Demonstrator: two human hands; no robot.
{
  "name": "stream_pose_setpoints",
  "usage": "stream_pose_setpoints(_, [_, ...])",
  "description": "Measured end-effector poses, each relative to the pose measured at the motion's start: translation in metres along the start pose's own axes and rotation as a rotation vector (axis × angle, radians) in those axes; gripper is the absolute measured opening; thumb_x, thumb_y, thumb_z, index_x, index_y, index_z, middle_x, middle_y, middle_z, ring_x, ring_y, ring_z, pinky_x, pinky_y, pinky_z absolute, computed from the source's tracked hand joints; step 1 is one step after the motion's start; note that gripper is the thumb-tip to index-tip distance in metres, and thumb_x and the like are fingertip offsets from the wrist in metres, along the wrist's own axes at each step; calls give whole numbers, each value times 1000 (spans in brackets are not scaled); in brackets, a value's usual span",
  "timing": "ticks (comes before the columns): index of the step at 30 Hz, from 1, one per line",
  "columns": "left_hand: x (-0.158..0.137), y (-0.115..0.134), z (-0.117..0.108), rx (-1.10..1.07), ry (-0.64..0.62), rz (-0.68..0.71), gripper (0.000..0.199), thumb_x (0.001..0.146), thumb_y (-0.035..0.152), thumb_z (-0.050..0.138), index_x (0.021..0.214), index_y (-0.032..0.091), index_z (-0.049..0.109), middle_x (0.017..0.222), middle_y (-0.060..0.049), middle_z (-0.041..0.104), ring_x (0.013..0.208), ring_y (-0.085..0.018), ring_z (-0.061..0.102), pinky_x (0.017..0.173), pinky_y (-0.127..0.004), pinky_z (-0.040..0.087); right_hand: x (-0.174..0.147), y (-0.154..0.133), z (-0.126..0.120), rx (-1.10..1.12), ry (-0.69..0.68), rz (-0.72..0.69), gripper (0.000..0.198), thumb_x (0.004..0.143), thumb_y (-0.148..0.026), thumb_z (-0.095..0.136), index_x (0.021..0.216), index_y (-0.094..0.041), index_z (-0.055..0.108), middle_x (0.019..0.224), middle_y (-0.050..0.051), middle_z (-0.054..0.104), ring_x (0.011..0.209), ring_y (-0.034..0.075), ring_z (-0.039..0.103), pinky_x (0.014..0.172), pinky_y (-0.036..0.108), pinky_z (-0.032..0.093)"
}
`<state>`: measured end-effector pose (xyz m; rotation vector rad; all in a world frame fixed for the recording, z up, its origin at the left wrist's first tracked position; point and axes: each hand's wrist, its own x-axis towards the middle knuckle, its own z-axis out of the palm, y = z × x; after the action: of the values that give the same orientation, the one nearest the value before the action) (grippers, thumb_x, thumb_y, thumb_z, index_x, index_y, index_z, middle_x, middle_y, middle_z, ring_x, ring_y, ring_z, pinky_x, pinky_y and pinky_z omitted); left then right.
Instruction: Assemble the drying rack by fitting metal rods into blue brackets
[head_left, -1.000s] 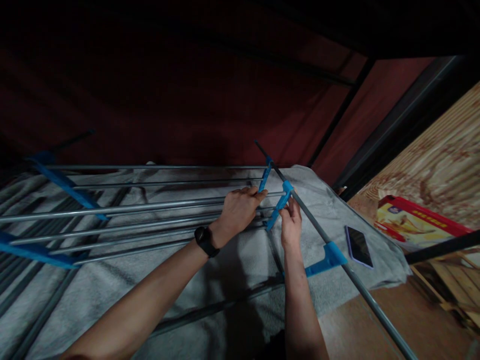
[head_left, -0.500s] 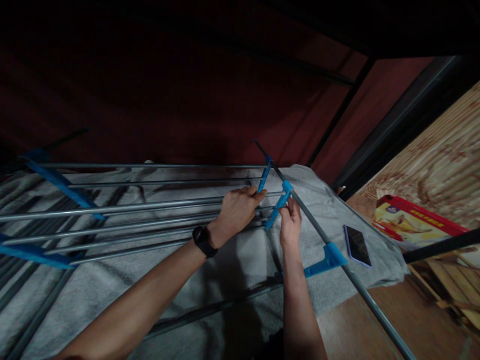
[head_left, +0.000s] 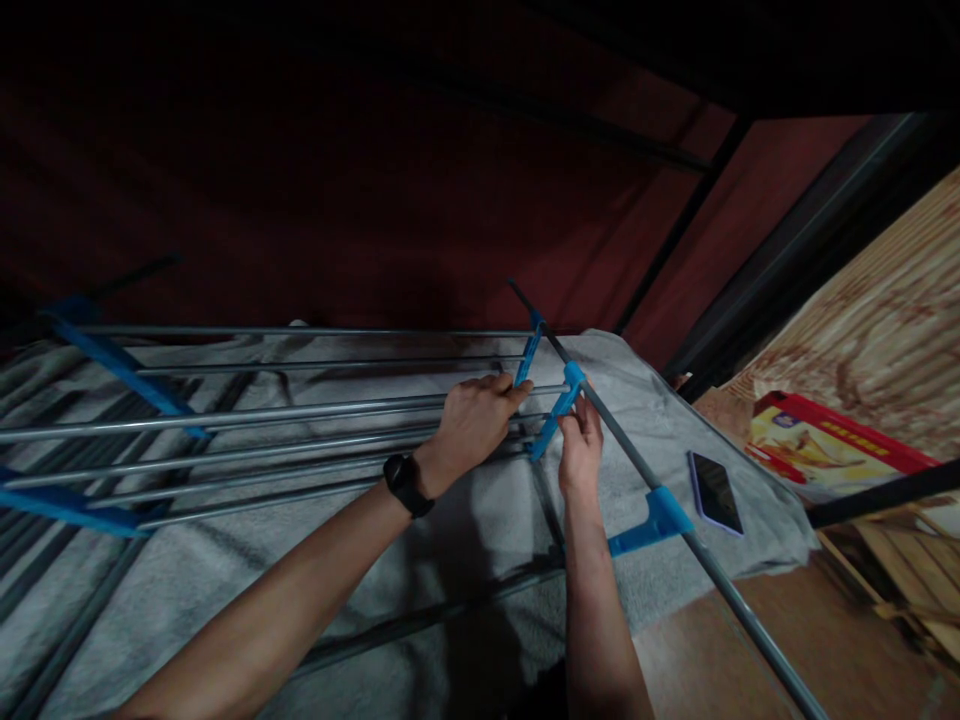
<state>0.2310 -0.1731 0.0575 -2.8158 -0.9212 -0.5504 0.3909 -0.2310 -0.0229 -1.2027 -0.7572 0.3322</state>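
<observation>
A rack of grey metal tubes joined by blue plastic brackets lies before me. My left hand [head_left: 476,420], with a black watch [head_left: 406,484] at its wrist, is closed around a horizontal tube [head_left: 322,408] close to its right end. My right hand [head_left: 581,447] grips the middle blue bracket [head_left: 556,416], its thumb in front and its fingers partly hidden behind. That bracket is fitted round a long slanting pole [head_left: 621,432]. Farther back on the pole sits another blue bracket [head_left: 529,352]; nearer me is a third blue bracket [head_left: 660,517].
Grey cloth [head_left: 600,346] lies under the rack. A phone [head_left: 715,492] rests on it at the right. Beyond are a red and yellow box [head_left: 832,440], a wooden crate [head_left: 907,575] and a black metal frame [head_left: 686,225]. More blue brackets [head_left: 131,365] join the tubes at left.
</observation>
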Motion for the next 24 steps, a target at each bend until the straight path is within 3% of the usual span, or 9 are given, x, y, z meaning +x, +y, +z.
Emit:
stream_pose_setpoints(17, [2, 4, -2, 50, -12, -5, 48, 95, 10, 47, 140, 27, 55, 110, -7, 65, 102, -20, 65, 78, -28, 49, -4, -2, 4, -32, -26, -77, 70, 79, -29, 54, 148, -23, 49, 147, 5, 55, 137, 22, 49, 121, 44, 29])
stream_pose_setpoints(24, [1, 2, -3, 90, -24, 49, 50, 95, 10, 45, 143, 25, 51, 112, -8, 64, 99, -21, 63, 78, -30, 50, -4, -4, 3, -58, -7, -103, 64, 79, -30, 54, 142, -21, 55, 141, 7, 59, 134, 23, 51, 120, 44, 30])
